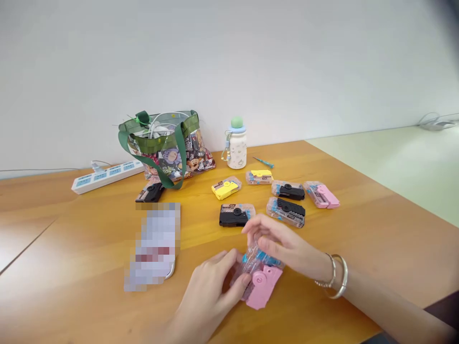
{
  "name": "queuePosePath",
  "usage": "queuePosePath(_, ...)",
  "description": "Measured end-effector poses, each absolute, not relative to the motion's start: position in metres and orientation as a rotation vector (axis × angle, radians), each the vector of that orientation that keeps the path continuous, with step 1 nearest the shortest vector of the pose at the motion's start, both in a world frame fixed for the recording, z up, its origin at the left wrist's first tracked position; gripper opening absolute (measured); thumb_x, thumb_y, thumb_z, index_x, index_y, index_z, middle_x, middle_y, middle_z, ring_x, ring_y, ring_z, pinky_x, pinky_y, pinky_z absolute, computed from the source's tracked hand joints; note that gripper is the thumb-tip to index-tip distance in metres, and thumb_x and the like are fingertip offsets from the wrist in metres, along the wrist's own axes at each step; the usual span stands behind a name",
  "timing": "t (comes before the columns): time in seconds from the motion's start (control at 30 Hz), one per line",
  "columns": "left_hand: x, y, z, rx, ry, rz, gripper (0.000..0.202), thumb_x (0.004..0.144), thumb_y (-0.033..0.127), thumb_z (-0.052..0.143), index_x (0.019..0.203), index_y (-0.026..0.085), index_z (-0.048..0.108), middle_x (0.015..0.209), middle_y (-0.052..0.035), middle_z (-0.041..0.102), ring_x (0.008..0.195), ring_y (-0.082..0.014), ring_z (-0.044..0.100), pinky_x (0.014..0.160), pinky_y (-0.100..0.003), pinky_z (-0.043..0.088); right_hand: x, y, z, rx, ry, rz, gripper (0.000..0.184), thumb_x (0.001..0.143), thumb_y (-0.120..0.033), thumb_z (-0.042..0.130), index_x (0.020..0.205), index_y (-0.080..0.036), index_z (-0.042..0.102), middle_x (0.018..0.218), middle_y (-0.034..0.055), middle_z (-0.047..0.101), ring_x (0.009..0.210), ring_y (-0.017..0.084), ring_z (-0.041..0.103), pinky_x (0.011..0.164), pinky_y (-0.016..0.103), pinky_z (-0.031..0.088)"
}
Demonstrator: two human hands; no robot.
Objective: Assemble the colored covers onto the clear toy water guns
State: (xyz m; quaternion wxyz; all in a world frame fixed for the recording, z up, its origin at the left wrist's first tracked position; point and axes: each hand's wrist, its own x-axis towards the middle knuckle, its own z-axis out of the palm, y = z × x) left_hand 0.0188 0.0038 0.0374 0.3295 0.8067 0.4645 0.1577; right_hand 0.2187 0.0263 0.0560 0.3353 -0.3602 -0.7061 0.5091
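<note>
Two hands are working together on one clear blister pack point(258, 267), held low over the near part of an orange-brown wooden table point(358, 224). The pack is tilting between them, with blue parts showing inside and a flat pink plastic piece point(261, 289) jutting toward the near side. The left hand point(210, 291) is curling partly closed around the pack's left edge, its fingers pressing against it. The right hand point(278, 241) is arching over the far edge, its fingers half bent and pinching the top of the pack; silver bangles point(333, 277) are circling that wrist. The step in hand appears to be handling this single pack, and the hold seems to call for even pressure from both sides. Seven similar packs are lying spread across the table beyond the hands: four black ones point(234, 215), two yellow ones point(225, 188) and one pink one point(321, 194). Farther back, a clear tote bag with green handles point(165, 143) and a white bottle with a green cap point(236, 143) are standing; a small blue screwdriver point(263, 162) is lying just right of the bottle, and a white power strip point(105, 177) is lying far left. A blurred flat object point(154, 246) is lying left of the hands; its kind cannot be told.
</note>
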Motion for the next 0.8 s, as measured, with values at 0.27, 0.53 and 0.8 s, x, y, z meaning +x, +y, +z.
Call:
queuePosePath(0.27,0.013,0.01,0.04,1.943,1.116,0.492,0.029,0.092,0.043,0.033,0.091,0.024,0.055,0.077,0.0,0.064,0.069,-0.0171,0.059,0.064,-0.024,0.042,0.238,0.047,0.07,-0.992,-1.896,1.265,0.027,0.082,-0.038,0.06,0.099,-0.018,0.055,0.096,0.0034,0.059,0.085,0.015,0.057,0.075,0.029,0.046)
queuePosePath(0.53,0.017,0.01,0.037,2.17,1.137,0.391,0.018,0.082,0.017,0.044,0.089,0.025,0.058,0.082,0.0015,0.066,0.071,-0.0151,0.062,0.065,-0.022,0.044,0.341,0.118,0.081,-1.485,-1.405,0.748,0.041,0.074,-0.057,0.059,0.093,-0.022,0.048,0.092,0.0047,0.065,0.074,0.017,0.062,0.063,0.029,0.048)
queuePosePath(0.8,0.015,0.012,0.036,2.129,1.014,0.501,0.027,0.081,0.007,0.043,0.089,0.023,0.063,0.076,0.0002,0.065,0.078,-0.0149,0.06,0.071,-0.022,0.045,0.404,0.182,0.054,-1.839,-1.542,0.625,0.024,0.083,-0.036,0.061,0.091,-0.014,0.059,0.089,0.008,0.066,0.08,0.019,0.062,0.074,0.034,0.05)
